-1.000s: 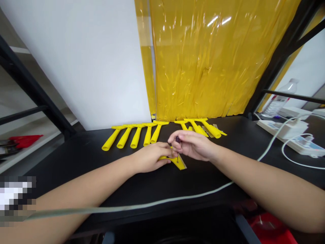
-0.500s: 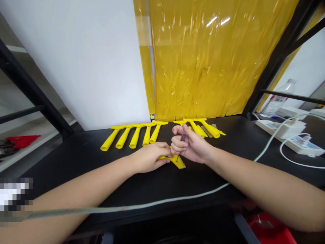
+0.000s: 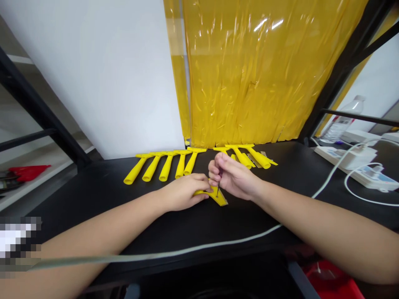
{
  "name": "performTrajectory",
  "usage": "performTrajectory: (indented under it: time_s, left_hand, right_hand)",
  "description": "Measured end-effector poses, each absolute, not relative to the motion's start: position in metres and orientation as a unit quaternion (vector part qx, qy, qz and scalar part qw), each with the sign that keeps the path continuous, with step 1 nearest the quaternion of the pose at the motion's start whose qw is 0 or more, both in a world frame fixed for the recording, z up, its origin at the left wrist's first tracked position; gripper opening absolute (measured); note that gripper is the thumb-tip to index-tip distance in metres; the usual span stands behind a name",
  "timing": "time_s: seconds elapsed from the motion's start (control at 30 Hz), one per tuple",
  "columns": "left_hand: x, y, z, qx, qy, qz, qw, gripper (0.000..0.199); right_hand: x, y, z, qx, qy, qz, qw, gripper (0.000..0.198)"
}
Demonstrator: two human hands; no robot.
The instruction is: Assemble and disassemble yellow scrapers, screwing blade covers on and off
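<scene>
My left hand is closed on a yellow scraper, pressing it against the black tabletop; its handle is mostly hidden under my fingers. In my right hand a screwdriver is held upright, fingers wrapped round its grip. The thin shaft meets the flat yellow head of the scraper near a small dark spot. A pale strip shows along the head's outer edge. Behind my hands several yellow scrapers lie in a row, handles toward me. A second group of yellow scrapers lies behind my right hand.
A pale cable crosses in front of my forearms. Power strips with plugs and a clear bottle are at the right. Black frame posts flank the table. A red bin is below, right.
The fingers of my right hand have turned and curled in around the screwdriver's grip, the index finger and thumb now closed together. My left hand and the scraper stay in place.
</scene>
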State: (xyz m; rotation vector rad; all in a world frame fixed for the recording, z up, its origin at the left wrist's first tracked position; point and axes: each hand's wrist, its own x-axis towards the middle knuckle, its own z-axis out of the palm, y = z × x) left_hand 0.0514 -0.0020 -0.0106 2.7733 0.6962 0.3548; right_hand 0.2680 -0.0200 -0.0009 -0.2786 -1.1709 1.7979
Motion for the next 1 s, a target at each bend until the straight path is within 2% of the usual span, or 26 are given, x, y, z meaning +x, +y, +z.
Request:
performTrajectory:
  time_s: [0.07, 0.17, 0.27, 0.37, 0.5, 0.67, 0.83, 1.0]
  left_hand:
    - [0.0512, -0.0021, -0.0104, 0.954, 0.243, 0.119, 0.129, 0.016]
    - [0.0513, -0.0022, -0.0104, 0.954, 0.241, 0.122, 0.13, 0.017]
    - [0.0515, -0.0022, -0.0107, 0.954, 0.237, 0.125, 0.132, 0.019]
    - [0.0513, -0.0023, -0.0109, 0.954, 0.24, 0.122, 0.129, 0.017]
    - [0.0511, -0.0029, -0.0104, 0.955, 0.239, 0.122, 0.125, 0.016]
    - [0.0515, -0.003, -0.011, 0.954, 0.245, 0.119, 0.126, 0.022]
    - [0.0512, -0.003, -0.0107, 0.955, 0.24, 0.124, 0.123, 0.017]
    - [0.0513, -0.0038, -0.0091, 0.953, 0.247, 0.119, 0.127, 0.02]
  right_hand:
    - [0.2676, -0.0172, -0.0015, -0.129, -0.479, 0.718, 0.488, 0.032]
    - [0.2684, -0.0148, -0.0021, -0.127, -0.484, 0.734, 0.459, 0.041]
    - [0.2684, -0.0177, -0.002, -0.111, -0.491, 0.746, 0.436, 0.034]
    - [0.2678, -0.0206, -0.0011, -0.112, -0.478, 0.734, 0.469, 0.026]
    - [0.2693, -0.0178, -0.0002, -0.129, -0.481, 0.72, 0.483, 0.031]
    - [0.2717, -0.0197, -0.0002, -0.101, -0.507, 0.744, 0.423, 0.035]
    - [0.2723, -0.0217, 0.0011, -0.1, -0.498, 0.737, 0.446, 0.025]
    - [0.2754, -0.0156, -0.0005, -0.117, -0.517, 0.733, 0.426, 0.035]
